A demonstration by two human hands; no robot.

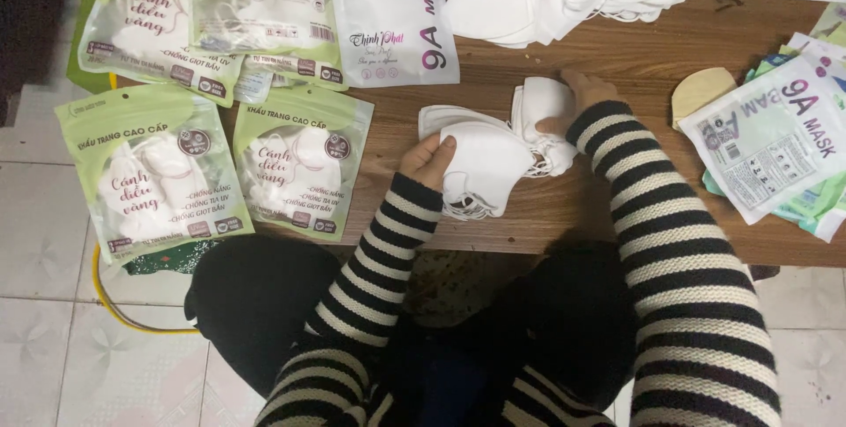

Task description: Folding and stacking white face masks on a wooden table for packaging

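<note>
Head view: left hand and right hand both grip soft, light masks mid-frame, probably best held by the edges.

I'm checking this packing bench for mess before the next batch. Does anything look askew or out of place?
Mostly orderly. The two green-topped mask packets at the left overhang the brown wooden table edge, above the floor. The white face masks fan out loosely between the left hand and right hand. Nothing looks spilled or damaged.

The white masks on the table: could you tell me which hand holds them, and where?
The left hand pinches the white masks at their left edge; the right hand rests on the stack's far right end.
</note>
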